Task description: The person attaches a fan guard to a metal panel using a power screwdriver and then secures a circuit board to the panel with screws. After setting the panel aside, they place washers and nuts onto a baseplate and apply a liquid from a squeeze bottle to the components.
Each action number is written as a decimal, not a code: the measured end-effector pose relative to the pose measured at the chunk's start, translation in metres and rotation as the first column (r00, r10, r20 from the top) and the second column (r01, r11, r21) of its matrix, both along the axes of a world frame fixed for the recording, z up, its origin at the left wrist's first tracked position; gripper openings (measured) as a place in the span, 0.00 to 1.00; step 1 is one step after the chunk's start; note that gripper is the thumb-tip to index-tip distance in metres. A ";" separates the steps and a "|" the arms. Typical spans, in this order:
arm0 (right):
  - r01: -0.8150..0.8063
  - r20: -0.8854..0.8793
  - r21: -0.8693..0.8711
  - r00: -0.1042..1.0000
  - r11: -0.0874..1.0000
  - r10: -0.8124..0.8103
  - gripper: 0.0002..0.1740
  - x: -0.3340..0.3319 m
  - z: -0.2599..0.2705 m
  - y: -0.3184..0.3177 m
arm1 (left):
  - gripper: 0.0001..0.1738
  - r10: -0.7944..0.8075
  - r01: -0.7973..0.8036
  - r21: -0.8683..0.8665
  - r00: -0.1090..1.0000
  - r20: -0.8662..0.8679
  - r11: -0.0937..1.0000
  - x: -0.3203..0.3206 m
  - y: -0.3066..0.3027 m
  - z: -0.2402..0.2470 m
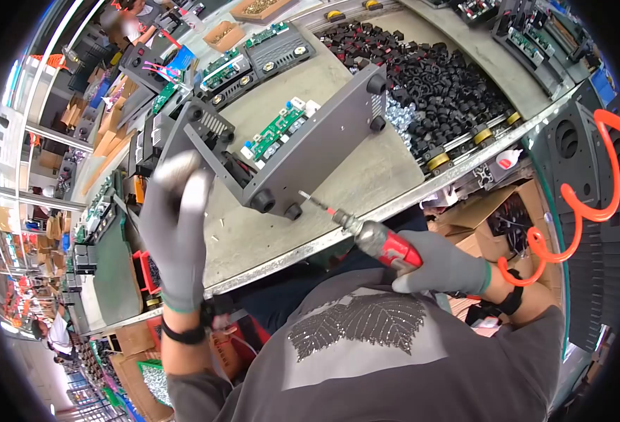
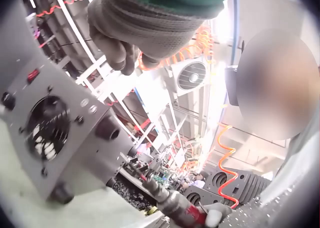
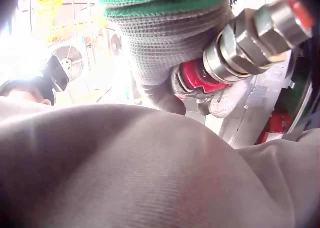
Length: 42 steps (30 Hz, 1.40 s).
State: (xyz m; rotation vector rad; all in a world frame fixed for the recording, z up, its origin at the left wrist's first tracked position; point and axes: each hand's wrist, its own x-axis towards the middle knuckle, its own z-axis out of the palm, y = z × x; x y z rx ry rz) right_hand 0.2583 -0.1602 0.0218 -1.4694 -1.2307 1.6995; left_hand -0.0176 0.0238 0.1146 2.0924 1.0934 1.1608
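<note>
A grey glove covers my right hand (image 1: pixel 443 266), which grips a red and silver air screwdriver (image 1: pixel 375 239). Its bit points toward the lower corner of a dark grey metal case (image 1: pixel 317 151), close to a black rubber foot (image 1: pixel 293 211). Inside the case sits a green circuit board (image 1: pixel 279 132). My left hand (image 1: pixel 176 232), also gloved, is raised at the left end of the case with bent fingers; its fingertips are blurred, and I cannot tell whether they hold anything small. A round fan opening (image 2: pixel 48 125) shows on the case's end panel in the left wrist view.
Black rubber feet (image 1: pixel 443 91) fill a bin behind the case, with shiny screws (image 1: pixel 399 116) beside them. More panels with boards (image 1: pixel 278 60) stand at the back left. An orange coiled hose (image 1: pixel 573 200) hangs at right. Small loose screws (image 1: pixel 220 222) lie on the worktable (image 1: pixel 247 243).
</note>
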 end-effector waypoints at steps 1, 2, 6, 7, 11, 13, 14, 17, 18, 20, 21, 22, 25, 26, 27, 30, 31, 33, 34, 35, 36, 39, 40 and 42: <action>0.044 -0.012 -0.073 0.999 0.996 -0.045 0.25 0.001 0.003 -0.002 | 0.14 -0.029 0.034 0.033 0.989 -0.144 0.999 0.014 0.010 0.010; 0.056 -0.024 -0.100 0.998 0.993 -0.059 0.25 0.001 0.007 -0.002 | 0.14 -0.095 0.105 0.028 0.965 -0.244 0.994 0.030 0.022 0.015; 0.109 -0.013 0.022 0.994 0.994 -0.108 0.24 -0.003 -0.003 -0.004 | 0.22 -0.124 0.158 -0.011 0.727 -0.676 0.987 0.058 0.076 -0.001; 0.120 -0.033 0.021 0.992 0.993 -0.119 0.24 -0.005 0.002 -0.001 | 0.23 -0.192 0.163 -0.115 0.615 -0.764 0.980 0.062 0.085 -0.004; 0.050 -0.076 -0.098 0.995 0.994 -0.058 0.24 -0.010 0.000 0.005 | 0.24 -0.436 0.193 -0.410 0.607 -0.664 0.892 0.052 0.105 -0.022; 0.055 -0.030 -0.108 0.998 0.993 -0.058 0.22 -0.013 0.001 0.009 | 0.24 -0.440 0.213 -0.398 0.613 -0.657 0.892 0.049 0.106 -0.027; 0.054 -0.038 -0.111 0.998 0.992 -0.059 0.22 -0.013 -0.001 0.010 | 0.23 -0.425 0.182 -0.406 0.621 -0.658 0.895 0.052 0.102 -0.026; 0.025 -0.090 -0.109 0.995 0.994 -0.035 0.23 -0.016 -0.008 0.012 | 0.22 -0.412 0.152 -0.410 0.610 -0.677 0.899 0.052 0.101 -0.027; 0.022 -0.105 -0.099 0.994 0.995 -0.032 0.22 -0.018 -0.009 0.013 | 0.22 -0.415 0.160 -0.404 0.591 -0.692 0.901 0.052 0.103 -0.028; 0.019 -0.121 -0.086 0.992 0.996 -0.030 0.21 -0.020 -0.012 0.013 | 0.21 -0.412 0.159 -0.401 0.590 -0.694 0.902 0.049 0.107 -0.032; 0.021 -0.106 -0.091 0.994 0.996 -0.030 0.21 -0.022 -0.013 0.014 | 0.21 -0.410 0.160 -0.397 0.591 -0.695 0.904 0.049 0.109 -0.034; 0.022 -0.092 -0.097 0.995 0.995 -0.031 0.21 -0.022 -0.013 0.014 | 0.21 -0.409 0.160 -0.396 0.591 -0.696 0.904 0.049 0.109 -0.034; 0.028 -0.101 -0.165 0.994 0.986 -0.045 0.23 -0.022 -0.002 0.013 | 0.21 -0.387 0.152 -0.368 0.553 -0.738 0.917 0.050 0.110 -0.034; 0.030 -0.098 -0.165 0.994 0.986 -0.047 0.23 -0.022 -0.002 0.012 | 0.21 -0.382 0.148 -0.362 0.545 -0.747 0.920 0.051 0.109 -0.033; 0.032 -0.086 -0.156 0.995 0.987 -0.046 0.23 -0.022 -0.002 0.012 | 0.21 -0.376 0.145 -0.357 0.536 -0.756 0.923 0.052 0.109 -0.033; 0.041 -0.071 -0.102 0.996 0.994 -0.049 0.22 -0.025 -0.008 0.011 | 0.21 -0.379 0.163 -0.352 0.575 -0.725 0.922 0.050 0.108 -0.034; 0.049 -0.070 -0.058 0.996 0.997 -0.053 0.21 -0.026 -0.010 0.010 | 0.21 -0.379 0.165 -0.351 0.576 -0.724 0.922 0.050 0.108 -0.035; 0.038 -0.069 -0.103 0.997 0.994 -0.045 0.21 -0.025 -0.005 0.011 | 0.21 -0.346 0.151 -0.323 0.605 -0.717 0.934 0.050 0.106 -0.036; 0.025 -0.071 -0.148 0.997 0.989 -0.036 0.22 -0.025 -0.002 0.012 | 0.21 -0.346 0.153 -0.323 0.607 -0.715 0.934 0.050 0.105 -0.036; 0.025 -0.068 -0.147 0.997 0.989 -0.035 0.22 -0.025 0.000 0.011 | 0.21 -0.346 0.172 -0.308 0.616 -0.708 0.936 0.050 0.104 -0.035; 0.034 -0.076 -0.142 0.996 0.989 -0.046 0.21 -0.025 0.002 0.011 | 0.21 -0.344 0.190 -0.292 0.626 -0.700 0.938 0.050 0.103 -0.034; 0.046 -0.082 -0.146 0.995 0.988 -0.058 0.21 -0.028 0.002 0.012 | 0.22 -0.324 0.165 -0.290 0.663 -0.676 0.943 0.054 0.091 -0.028; 0.049 -0.082 -0.156 0.995 0.986 -0.062 0.20 -0.029 0.002 0.012 | 0.22 -0.323 0.165 -0.290 0.666 -0.673 0.943 0.054 0.091 -0.029; 0.050 -0.091 -0.166 0.994 0.985 -0.066 0.21 -0.031 0.002 0.012 | 0.23 -0.317 0.162 -0.283 0.662 -0.679 0.945 0.054 0.093 -0.031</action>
